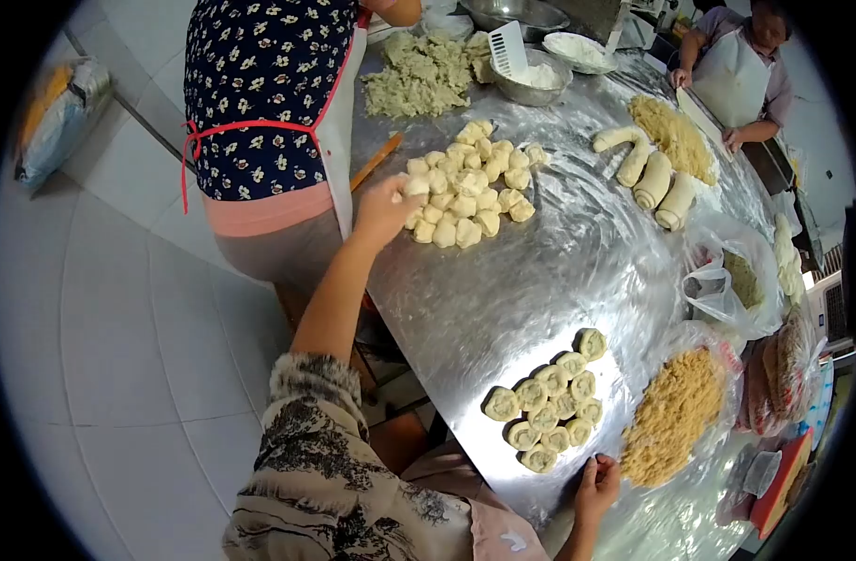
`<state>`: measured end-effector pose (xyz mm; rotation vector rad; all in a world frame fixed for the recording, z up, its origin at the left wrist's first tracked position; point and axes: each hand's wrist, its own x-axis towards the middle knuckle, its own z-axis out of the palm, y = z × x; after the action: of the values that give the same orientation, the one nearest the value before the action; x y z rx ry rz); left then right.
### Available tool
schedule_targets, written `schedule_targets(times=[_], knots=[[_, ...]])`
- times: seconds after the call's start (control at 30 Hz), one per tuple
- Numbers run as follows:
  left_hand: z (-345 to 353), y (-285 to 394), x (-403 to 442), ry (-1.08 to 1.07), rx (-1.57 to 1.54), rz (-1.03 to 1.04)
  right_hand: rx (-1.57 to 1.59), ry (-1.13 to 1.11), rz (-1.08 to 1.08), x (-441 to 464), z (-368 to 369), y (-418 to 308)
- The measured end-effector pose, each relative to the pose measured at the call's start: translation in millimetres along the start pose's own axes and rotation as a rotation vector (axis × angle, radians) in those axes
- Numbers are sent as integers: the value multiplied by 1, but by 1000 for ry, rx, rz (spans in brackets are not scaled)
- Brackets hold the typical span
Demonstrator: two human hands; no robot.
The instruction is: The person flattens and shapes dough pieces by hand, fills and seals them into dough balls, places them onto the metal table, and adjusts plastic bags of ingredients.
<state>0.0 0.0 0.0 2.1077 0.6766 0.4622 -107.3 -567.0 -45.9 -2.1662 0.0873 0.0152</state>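
Note:
My left hand reaches over the metal table to the left edge of a heap of pale dough pieces, its fingers bent around one of them. Near the table's front edge is my right hand, fingers curled; whether anything is between them is too small to tell. Just beyond it lie several round cups of dough with greenish filling, grouped closely. Crumbly yellow-brown filling sits on plastic to the right of my right hand.
A co-worker in a floral apron stands at the left; another person works at the far right. Green filling, metal bowls, a wooden stick, dough rolls, yellow crumbs and plastic bags lie on the table.

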Motion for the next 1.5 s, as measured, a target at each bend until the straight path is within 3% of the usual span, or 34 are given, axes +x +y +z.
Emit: schedule_targets(times=[0.07,0.17,0.27,0.37,0.47,0.6,0.7,0.83,0.97,1.13,1.5], knots=[[-10,26,-42,-137,-560,-349,148,-31,123,0,3,-14],[10,46,-104,-389,-1066,-372,284,21,216,9,-10,-28],[27,100,-154,-375,-617,-201,393,-162,172,17,3,-90],[58,144,-204,-299,-190,432,542,-425,125,18,13,-144],[83,175,-243,-476,-243,531,623,-490,53,14,18,-163],[94,205,-269,-623,-282,486,758,-493,84,6,-2,-141],[95,204,-286,-853,-581,64,943,-481,90,-3,-21,-122],[115,198,-311,-1046,-988,-299,1115,-502,-19,-11,-41,-105],[122,201,-323,-1144,-916,-255,976,-416,-136,-16,-52,-98],[126,219,-333,-1076,-899,-220,858,-383,-236,-15,-58,-89],[120,213,-336,-1052,-786,-218,1264,-320,361,-14,-68,-105]])
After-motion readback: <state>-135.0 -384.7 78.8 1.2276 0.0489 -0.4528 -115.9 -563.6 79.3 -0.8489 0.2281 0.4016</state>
